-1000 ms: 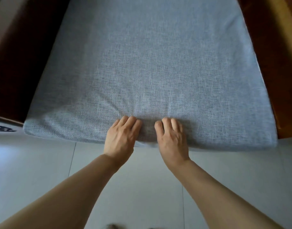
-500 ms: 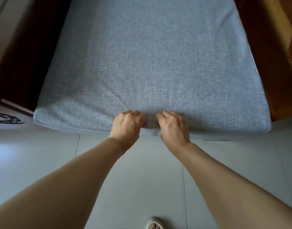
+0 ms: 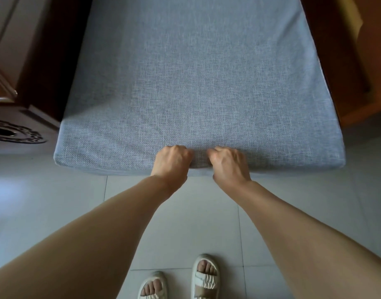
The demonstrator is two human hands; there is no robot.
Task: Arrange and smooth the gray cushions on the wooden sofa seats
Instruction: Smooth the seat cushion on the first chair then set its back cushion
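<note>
Gray cushion lies on wooden sofa seat, front edge overhanging toward tiled floor. Left hand and right hand side by side at middle of front edge, fingers curled, each gripping cushion fabric. Small pucker between the 2 fists.

Step, by my reading: tugging cover taut or squaring cushion. Pull evenly with both hands, straight along seat, else cushion skews. Afterwards flatten pucker with open palms.

Containers: none seen.
</note>
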